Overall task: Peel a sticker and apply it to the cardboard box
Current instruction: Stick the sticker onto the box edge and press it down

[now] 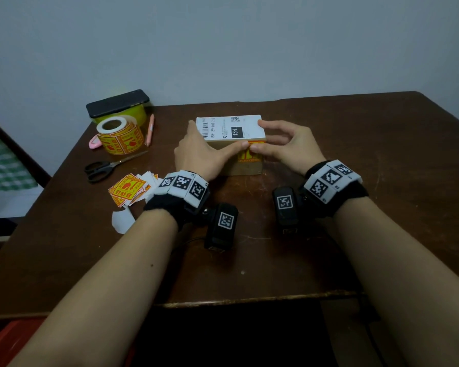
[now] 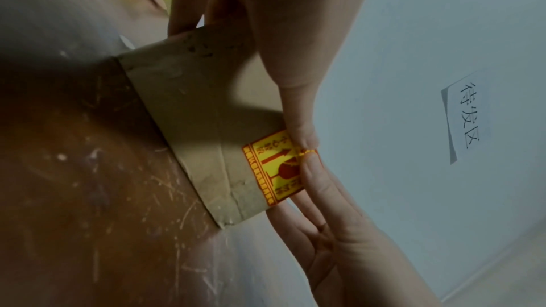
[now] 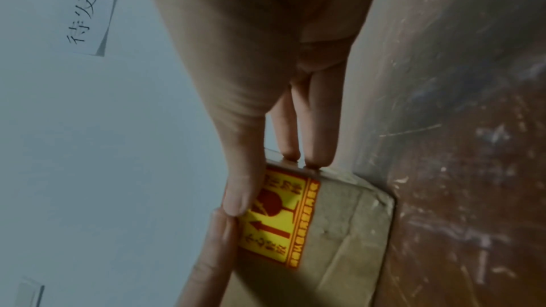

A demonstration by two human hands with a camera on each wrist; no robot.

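Brown cardboard box [image 1: 245, 165] on dark scratched wooden table [image 1: 355, 144], long axis left-right; yellow-and-red fragile sticker [image 3: 283, 218] on its near side, upper edge hidden under thumbs; left hand [image 1: 196, 152] and right hand [image 1: 289, 147], fingers extended, pressing sticker and bracing box; orange sticker roll [image 1: 119, 136] far left

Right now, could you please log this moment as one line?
step: pressing sticker onto box front | left hand: thumb on sticker | right hand: thumb on sticker
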